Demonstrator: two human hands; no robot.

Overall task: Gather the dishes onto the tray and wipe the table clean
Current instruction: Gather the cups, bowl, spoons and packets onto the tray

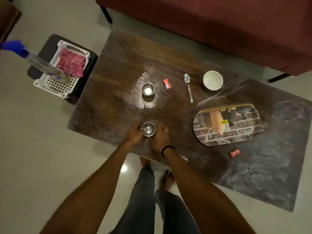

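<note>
A small steel cup stands near the front edge of the dark marble table. My left hand and my right hand curl round it from either side. A second steel cup stands further back at the table's middle. A steel spoon lies to its right, beside a white bowl. The oval printed tray lies on the right with nothing on it. Two red wrappers lie on the table, one near the far cup and one in front of the tray.
A white plastic basket on a dark stool left of the table holds a red checked cloth and a spray bottle with a blue head. A red sofa runs behind the table. My bare feet are on the floor below.
</note>
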